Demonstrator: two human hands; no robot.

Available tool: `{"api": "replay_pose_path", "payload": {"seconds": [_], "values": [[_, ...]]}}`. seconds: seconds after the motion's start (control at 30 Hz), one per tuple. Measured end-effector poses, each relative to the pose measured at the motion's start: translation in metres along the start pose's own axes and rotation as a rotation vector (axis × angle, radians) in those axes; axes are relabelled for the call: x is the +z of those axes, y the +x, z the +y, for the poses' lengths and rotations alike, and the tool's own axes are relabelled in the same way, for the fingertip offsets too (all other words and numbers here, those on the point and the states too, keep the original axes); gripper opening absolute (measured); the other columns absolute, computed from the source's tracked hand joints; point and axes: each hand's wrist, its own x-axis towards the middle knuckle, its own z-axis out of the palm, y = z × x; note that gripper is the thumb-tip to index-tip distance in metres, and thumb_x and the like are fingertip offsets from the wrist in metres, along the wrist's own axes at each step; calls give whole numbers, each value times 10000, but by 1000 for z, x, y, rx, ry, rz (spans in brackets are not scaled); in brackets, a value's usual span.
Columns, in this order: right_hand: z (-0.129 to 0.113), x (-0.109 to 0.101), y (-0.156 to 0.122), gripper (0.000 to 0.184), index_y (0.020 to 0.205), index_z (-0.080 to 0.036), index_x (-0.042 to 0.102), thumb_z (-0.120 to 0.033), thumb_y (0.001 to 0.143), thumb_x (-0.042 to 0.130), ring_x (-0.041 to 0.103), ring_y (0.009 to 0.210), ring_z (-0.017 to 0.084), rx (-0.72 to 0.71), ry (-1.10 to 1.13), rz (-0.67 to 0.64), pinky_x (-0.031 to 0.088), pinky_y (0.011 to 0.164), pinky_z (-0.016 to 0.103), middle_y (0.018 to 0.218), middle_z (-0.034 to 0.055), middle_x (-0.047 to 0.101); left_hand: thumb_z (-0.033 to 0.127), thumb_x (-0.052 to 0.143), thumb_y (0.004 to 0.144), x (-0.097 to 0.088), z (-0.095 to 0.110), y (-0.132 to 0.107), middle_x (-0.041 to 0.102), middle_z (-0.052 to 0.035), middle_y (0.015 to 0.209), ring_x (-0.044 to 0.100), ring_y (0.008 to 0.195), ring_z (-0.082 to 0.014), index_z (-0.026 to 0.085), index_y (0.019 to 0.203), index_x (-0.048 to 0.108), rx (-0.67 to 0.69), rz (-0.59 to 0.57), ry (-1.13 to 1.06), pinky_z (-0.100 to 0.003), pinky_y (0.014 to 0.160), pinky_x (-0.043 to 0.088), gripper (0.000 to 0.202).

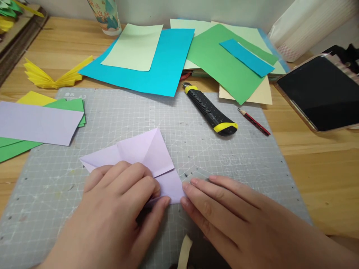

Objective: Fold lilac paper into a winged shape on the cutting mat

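A folded lilac sheet of paper (159,153) lies on the grey cutting mat (246,201), with creases and overlapping flaps showing. My left hand (120,201) rests over its lower left part, fingers curled and thumb close to the index finger at the bottom edge; the knuckles hide much of that side. At the sheet's lower right corner, my right hand (230,209) lies with its fingers stretched out, the index fingertip and thumb tip touching or nearly touching the paper. A utility knife (209,108) and a red pencil (254,121) lie farther up the mat.
Left are lilac (36,121) and green strips (17,149) and a yellow pleated paper piece (54,78). Behind lie blue (165,71) and green sheets (207,52) and a paper cup (106,16). A dark-screened tablet (319,93) is at right.
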Motion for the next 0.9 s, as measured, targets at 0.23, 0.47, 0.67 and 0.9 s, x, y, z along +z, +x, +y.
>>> {"api": "replay_pose_path", "payload": {"seconds": [0.23,0.47,0.67,0.9], "values": [[2,-5,-2,394,1099,-157,669,-205,998,292,607,1146,213,6,37,2,445,1016,377,1217,67,696,305,484,900,-1,0,0,587,-11,782,519,778,-233,238,756,528,-15,-53,-11,-411,699,333,165],[5,-4,0,403,1154,-138,656,-155,978,294,605,1121,192,15,60,1,433,1011,345,1226,39,691,289,473,898,0,0,-2,588,-9,777,514,773,-234,241,764,530,-15,-35,-30,-403,692,335,153],[5,-4,-3,399,1148,-134,654,-122,971,297,599,1124,191,-3,67,-31,443,1004,353,1232,43,684,282,481,893,-1,0,0,586,-7,776,520,774,-241,243,763,535,-18,-52,-26,-403,695,344,145],[5,-5,1,391,1141,-160,657,-176,1003,291,617,1094,189,-12,43,-1,456,995,357,1213,60,691,285,490,887,-2,0,1,593,-10,784,523,777,-239,246,768,541,-18,-48,-30,-399,692,350,135]]}}
